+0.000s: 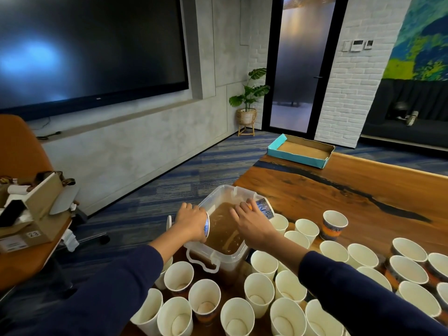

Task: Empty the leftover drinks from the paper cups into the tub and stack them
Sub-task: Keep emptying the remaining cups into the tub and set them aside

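Grey wall [135,132] (blue carpet [194,170])

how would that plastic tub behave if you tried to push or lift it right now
The plastic tub holds much brown liquid, so it is probably heavy and would slosh if shoved. Its thin clear walls may flex. It sits by the table edge, so a spill seems likely.

The left hand [191,223] covered most of the blue patterned paper cup [206,225] it held, so its inside was hidden. The white paper cups along the bottom edge [236,318] were cut off. The brown drink hid the bottom of the clear plastic tub [213,259].
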The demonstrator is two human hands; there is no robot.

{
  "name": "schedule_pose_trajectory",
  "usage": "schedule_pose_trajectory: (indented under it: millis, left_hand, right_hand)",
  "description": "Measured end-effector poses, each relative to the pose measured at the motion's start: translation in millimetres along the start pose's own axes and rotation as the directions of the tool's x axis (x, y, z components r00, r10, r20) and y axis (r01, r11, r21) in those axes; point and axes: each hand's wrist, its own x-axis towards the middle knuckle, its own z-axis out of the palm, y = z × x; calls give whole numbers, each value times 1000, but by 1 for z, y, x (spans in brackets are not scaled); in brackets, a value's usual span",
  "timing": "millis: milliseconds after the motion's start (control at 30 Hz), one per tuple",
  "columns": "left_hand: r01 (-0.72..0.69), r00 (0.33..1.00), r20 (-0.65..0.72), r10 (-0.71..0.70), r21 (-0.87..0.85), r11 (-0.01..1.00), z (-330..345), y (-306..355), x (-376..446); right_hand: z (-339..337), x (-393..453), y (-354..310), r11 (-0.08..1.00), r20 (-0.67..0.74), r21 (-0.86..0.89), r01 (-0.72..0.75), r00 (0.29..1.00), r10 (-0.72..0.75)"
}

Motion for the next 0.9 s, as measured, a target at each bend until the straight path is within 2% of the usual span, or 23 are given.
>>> schedule_pose_trajectory:
  millis: [267, 333, 400, 533, 600, 700, 800, 900]
  left_hand:
    - [-7, 1000, -11, 7, 15, 1000, 0, 0, 1]
    - [-6, 1000, -12, 7, 19, 1000, -1, 0, 0]
    - [-9, 1000, -14, 9, 27, 1000, -1, 1, 0]
    - [-8, 1000, -18, 8, 36, 999, -2, 1, -1]
    - [-10, 1000, -25, 11, 45, 999, -3, 1, -2]
    - [2, 999, -41, 0, 44, 999, -6, -3, -3]
    - [13, 999, -49, -12, 29, 1000, -6, -6, -5]
    - [12, 999, -48, -10, 48, 999, -6, -8, -6]
  right_hand:
    - [6, 3, -4, 937, 29, -269, 225, 974, -225]
    - [6, 3, -3, 907, 61, -348, 238, 971, -231]
    - [0, 4, -1, 915, 5, -351, 198, 978, -210]
    - [1, 6, 1, 908, 0, -387, 164, 984, -177]
    - [1, 3, 0, 879, 106, -424, 218, 976, -190]
    - [4, 0, 1, 912, 53, -339, 232, 972, -228]
    - [5, -1, 2, 903, 31, -377, 207, 977, -211]
    - [-5, -1, 3, 920, 80, -341, 190, 982, -173]
